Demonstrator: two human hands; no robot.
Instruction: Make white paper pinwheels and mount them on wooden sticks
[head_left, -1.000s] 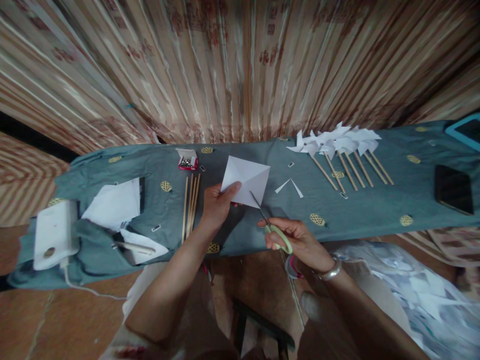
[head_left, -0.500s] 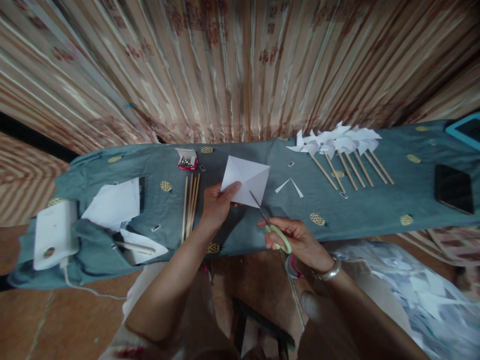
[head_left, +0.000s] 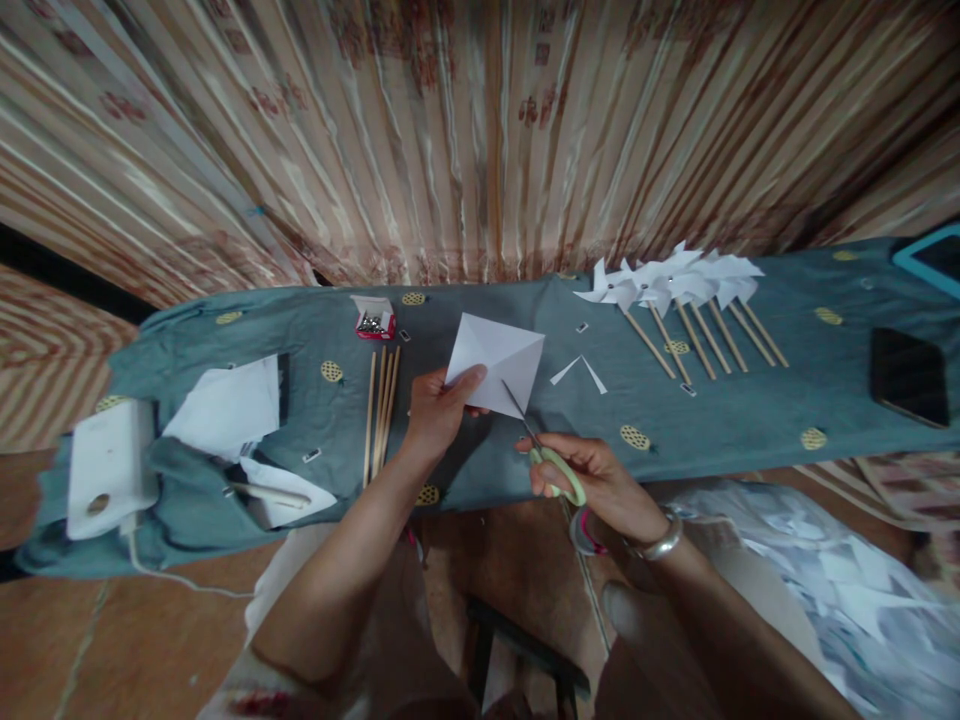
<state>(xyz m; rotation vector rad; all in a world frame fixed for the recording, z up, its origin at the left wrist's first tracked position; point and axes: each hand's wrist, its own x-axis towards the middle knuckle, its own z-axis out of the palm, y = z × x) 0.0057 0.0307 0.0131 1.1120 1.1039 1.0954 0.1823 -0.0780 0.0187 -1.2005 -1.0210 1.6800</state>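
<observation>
A cloth-covered counter [head_left: 750,420] is recorded across the view. A creased white paper square [head_left: 499,360] is held above its middle and is pinched at one corner by the fingers of the left hand [head_left: 439,410]. The right hand [head_left: 600,485] is closed around green-handled scissors [head_left: 547,455], whose blades are set at the paper's lower edge.

One white creased paper square [head_left: 499,365] is being held, and one pair of green-handled scissors [head_left: 541,455] is touching it. Four bare wooden sticks [head_left: 382,400] are lying side by side. Six white paper pinwheels on wooden sticks [head_left: 675,285] are lying in a row. Two thin white paper strips [head_left: 593,376], one small red box of pins [head_left: 375,322] and one black phone [head_left: 907,378] are lying nearby.
</observation>
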